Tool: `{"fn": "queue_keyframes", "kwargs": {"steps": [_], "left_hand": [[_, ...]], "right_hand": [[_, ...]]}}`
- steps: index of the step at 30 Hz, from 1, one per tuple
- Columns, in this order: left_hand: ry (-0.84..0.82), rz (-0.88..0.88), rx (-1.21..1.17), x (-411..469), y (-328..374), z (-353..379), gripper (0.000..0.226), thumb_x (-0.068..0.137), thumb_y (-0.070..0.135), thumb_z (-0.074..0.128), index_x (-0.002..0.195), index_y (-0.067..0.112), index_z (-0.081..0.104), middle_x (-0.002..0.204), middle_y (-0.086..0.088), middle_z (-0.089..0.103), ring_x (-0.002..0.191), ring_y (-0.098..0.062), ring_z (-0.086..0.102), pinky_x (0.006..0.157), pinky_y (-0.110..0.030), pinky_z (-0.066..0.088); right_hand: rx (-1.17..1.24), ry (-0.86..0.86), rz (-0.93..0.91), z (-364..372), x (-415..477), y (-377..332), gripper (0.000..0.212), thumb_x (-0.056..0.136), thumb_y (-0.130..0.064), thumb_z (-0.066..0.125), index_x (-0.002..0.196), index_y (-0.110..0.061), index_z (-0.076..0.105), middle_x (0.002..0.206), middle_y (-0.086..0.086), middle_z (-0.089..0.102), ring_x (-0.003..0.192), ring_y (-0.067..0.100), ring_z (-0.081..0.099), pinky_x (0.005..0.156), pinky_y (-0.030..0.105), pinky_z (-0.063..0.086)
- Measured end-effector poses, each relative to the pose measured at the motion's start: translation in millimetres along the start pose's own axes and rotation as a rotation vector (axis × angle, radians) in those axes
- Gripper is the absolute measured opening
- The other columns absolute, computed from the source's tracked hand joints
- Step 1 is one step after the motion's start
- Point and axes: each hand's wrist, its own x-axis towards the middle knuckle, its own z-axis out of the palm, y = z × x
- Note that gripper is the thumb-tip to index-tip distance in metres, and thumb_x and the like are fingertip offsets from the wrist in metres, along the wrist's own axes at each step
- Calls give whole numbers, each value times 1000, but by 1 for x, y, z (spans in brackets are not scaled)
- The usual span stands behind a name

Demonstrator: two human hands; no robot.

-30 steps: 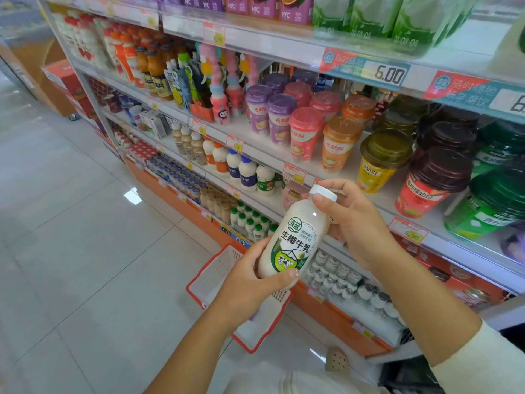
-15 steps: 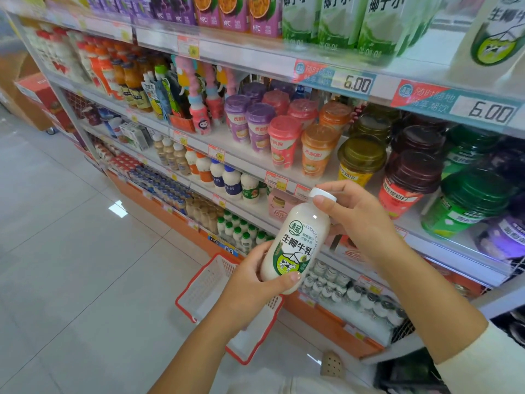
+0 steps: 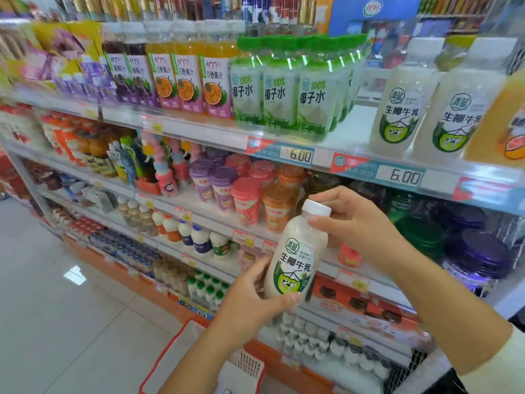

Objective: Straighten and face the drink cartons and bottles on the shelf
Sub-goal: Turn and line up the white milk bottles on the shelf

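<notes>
the orange bottle (image 3: 504, 118) is cut by the right edge, upper-left packets (image 3: 56, 49) are blurred, yellow tags (image 3: 153, 127) unreadable, the basket (image 3: 170, 351) runs off the bottom, and the milk bottle (image 3: 295, 260) hides fingertips of the left hand (image 3: 250, 301).

We have a single head-worn wide-angle view, looking forward and down from close against the drink shelves (image 3: 199, 133), which recede leftward beside the tiled floor (image 3: 56, 322).

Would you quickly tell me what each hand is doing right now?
Left hand: grips the lower body of the coconut milk bottle.
Right hand: pinches the same bottle at its neck.
</notes>
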Motion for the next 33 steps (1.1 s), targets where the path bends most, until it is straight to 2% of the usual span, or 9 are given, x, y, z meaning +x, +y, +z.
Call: {"fn": "queue_keyframes", "kwargs": {"steps": [5,10,14,17,20,22,26,30,33], "left_hand": [[-40,163,98,32,50,2,63,78,23,82,125,48,49,114,30,65,106,5,62,89,-19,51],[-9,405,353,71,133,-7,52,75,32,83,104,58,48,99,42,61,94,19,58,80,-7,48],[43,580,586,99,188,-13,58,73,47,79,122,47,48,104,36,49,94,25,45,78,5,33],[99,668,786,120,217,-20,88,71,55,77,145,31,37,136,16,43,127,0,35,95,-9,27],[171,710,982,146,233,-30,104,71,65,72,153,27,19,160,10,20,145,-8,16,116,-29,13],[221,742,1065,162,241,-36,103,76,67,66,155,25,15,162,8,14,148,-10,12,118,-32,9],[236,788,1152,186,247,-40,86,89,61,52,156,26,11,163,9,10,149,-9,9,123,-41,12],[245,851,1194,198,245,-38,72,95,53,48,155,27,16,162,10,17,149,-9,13,120,-34,3],[264,887,1167,201,243,-38,68,96,48,50,153,27,21,160,9,22,147,-9,19,120,-34,2]], "right_hand": [[-82,55,-179,-29,16,-46,23,76,-18,77,93,-28,66,99,-2,74,91,18,70,86,36,52],[-244,119,-367,-63,31,-121,27,78,-15,76,100,-27,65,95,-5,73,81,16,68,75,27,55],[-416,127,-432,-85,45,-179,35,79,-18,76,111,-29,65,97,1,74,84,12,71,81,28,57],[-494,131,-438,-98,61,-203,32,80,-14,76,107,-28,66,94,5,74,74,8,70,73,27,59],[-626,158,-416,-108,80,-214,29,79,-18,78,103,-30,66,100,16,71,81,24,71,76,34,60],[-677,148,-381,-114,93,-216,30,78,-18,79,101,-31,66,104,21,69,83,31,70,74,34,61],[-788,131,-311,-118,112,-211,32,79,-15,79,104,-26,64,92,2,61,67,11,58,52,14,48],[-884,113,-247,-123,128,-199,29,78,-22,80,92,-37,60,91,-5,56,76,6,54,62,22,38],[-888,68,-194,-126,139,-191,29,78,-19,80,95,-31,60,92,-7,54,80,5,53,69,27,40]]}}
